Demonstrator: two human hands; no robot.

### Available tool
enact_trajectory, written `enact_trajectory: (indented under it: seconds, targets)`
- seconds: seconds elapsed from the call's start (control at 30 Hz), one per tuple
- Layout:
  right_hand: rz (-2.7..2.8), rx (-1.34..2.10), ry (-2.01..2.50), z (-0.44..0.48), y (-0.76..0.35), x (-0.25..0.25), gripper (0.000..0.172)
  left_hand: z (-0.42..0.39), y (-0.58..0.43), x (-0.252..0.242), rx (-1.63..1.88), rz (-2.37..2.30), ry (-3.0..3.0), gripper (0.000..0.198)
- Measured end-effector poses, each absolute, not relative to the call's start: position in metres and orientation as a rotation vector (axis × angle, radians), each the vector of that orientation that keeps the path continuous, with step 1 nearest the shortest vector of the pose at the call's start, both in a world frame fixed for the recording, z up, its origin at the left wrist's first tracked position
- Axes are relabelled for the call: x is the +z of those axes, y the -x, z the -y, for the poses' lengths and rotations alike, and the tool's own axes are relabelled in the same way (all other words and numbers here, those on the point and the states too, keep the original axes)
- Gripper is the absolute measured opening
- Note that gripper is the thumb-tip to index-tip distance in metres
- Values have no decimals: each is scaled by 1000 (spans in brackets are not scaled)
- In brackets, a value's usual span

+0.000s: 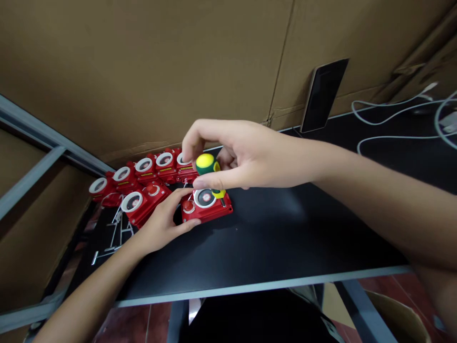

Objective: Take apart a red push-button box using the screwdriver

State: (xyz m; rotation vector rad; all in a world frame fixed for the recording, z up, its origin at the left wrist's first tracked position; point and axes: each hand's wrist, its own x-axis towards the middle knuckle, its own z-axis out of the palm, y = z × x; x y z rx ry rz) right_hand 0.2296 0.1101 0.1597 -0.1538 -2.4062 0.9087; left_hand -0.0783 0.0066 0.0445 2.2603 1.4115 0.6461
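Note:
A red box-shaped device (209,208) with a white round dial and a red button lies on the black table (271,243). My left hand (164,224) grips its left end, thumb along the front edge. My right hand (243,155) pinches the green and yellow handle of a screwdriver (208,165), which stands upright with its tip on the device's right side.
Several more red devices (143,178) of the same kind sit in rows at the table's back left. A dark phone (323,95) leans on the cardboard wall. White cables (400,119) lie at the right. A metal frame (39,162) stands left.

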Motion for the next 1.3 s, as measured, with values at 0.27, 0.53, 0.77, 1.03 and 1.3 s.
enact_trajectory:
  seconds: [0.27, 0.53, 0.77, 1.03, 1.3]
  targets:
    - [2383, 745, 206, -111, -227, 151, 8, -5, 77, 48, 645, -1421, -2238, 67]
    - [2334, 939, 209, -111, -229, 157, 26, -5, 75, 49, 642, -1415, -2291, 65]
    - [2314, 1219, 223, -116, -238, 168, 25, -5, 77, 48, 643, -1420, -2301, 66]
    - [2394, 1483, 186, -107, -240, 182, 44, -7, 80, 45, 623, -1419, -2324, 66]
    - [2443, 1112, 37, -110, -239, 166, 17, -6, 79, 47, 643, -1380, -2316, 65]
